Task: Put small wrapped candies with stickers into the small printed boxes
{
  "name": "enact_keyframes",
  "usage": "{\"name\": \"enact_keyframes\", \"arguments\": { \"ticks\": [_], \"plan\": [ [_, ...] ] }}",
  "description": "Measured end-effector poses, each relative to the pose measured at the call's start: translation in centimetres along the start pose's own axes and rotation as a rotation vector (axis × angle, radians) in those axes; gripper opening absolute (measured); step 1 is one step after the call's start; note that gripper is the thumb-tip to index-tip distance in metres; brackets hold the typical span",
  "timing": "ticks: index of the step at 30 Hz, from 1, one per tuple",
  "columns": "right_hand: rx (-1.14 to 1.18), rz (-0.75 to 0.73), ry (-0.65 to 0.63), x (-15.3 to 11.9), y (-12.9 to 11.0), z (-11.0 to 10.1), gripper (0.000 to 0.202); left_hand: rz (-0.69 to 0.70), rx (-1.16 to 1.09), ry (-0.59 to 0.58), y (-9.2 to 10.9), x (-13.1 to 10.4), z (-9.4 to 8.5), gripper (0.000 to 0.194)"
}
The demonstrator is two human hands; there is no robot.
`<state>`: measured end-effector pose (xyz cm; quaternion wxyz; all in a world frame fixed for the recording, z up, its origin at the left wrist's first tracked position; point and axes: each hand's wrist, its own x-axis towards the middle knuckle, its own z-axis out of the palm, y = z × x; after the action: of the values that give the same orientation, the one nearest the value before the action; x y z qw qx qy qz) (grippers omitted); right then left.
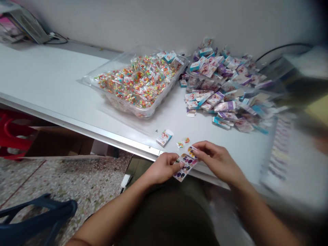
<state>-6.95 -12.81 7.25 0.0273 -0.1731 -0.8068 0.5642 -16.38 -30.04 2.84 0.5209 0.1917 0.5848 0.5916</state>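
Observation:
A small white sheet with rows of purple, yellow and dark stickers [186,163] is held at the table's front edge. My left hand [166,167] pinches its lower left side with the thumb on top. At its upper right corner, my right hand [216,159] grips it between thumb and fingers. Just beyond the sheet lie two little clear packets with orange and green bits [180,145]. A small white and blue box with a hand picture [164,137] rests on the table to their left, one flap open.
A clear tray [146,112] full of colourful packets stands on the white table [46,78]. Right of it, many small boxes [225,106] are heaped in and around another clear container. A blurred stack of sheets [279,150] lies at right. Below left are a carton [61,141] and a blue stool [38,218].

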Motion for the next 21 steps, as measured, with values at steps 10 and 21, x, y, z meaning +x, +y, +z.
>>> {"name": "enact_keyframes", "arguments": {
  "ticks": [10, 21],
  "plan": [
    [-0.222, -0.009, 0.024, -1.6, 1.3, 2.8, 0.022, 0.021, -0.110, -0.006, 1.0, -0.6, 0.5, 0.012],
    [-0.338, -0.332, 0.215, -1.7, 0.9, 1.8, 0.012, -0.181, -0.194, 0.225, 0.4, -0.8, 0.9, 0.047]
  ]
}}
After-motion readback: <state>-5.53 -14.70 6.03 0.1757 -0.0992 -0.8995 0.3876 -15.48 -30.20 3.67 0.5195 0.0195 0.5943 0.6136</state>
